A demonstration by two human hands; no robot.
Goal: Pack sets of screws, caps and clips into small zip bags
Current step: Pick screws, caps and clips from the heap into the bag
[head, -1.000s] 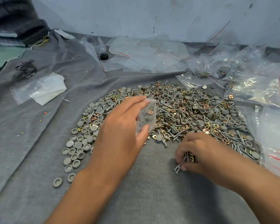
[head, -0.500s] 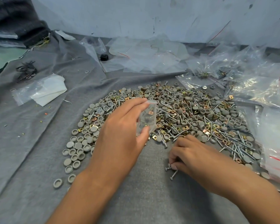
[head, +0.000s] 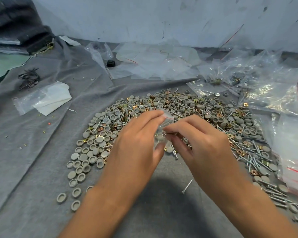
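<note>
Head view: above the hardware pile [head: 187, 114], left hand [head: 136, 143] pinches a zip bag [head: 162, 129] while right hand [head: 201, 145] fingers pinch screws [head: 170, 133] at it.

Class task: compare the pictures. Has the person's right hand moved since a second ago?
Yes. The right hand has lifted off the grey cloth and gone left to the small bag that the left hand holds.

Small packing workshop, grey cloth [head: 33, 152], heaped hardware pile [head: 179, 109], loose plastic bags [head: 273, 86]

Grey cloth [head: 33, 152] over the table, black ties [head: 29, 78] (far left), small black cap [head: 111, 63], scuffed wall [head: 162, 18]
</note>
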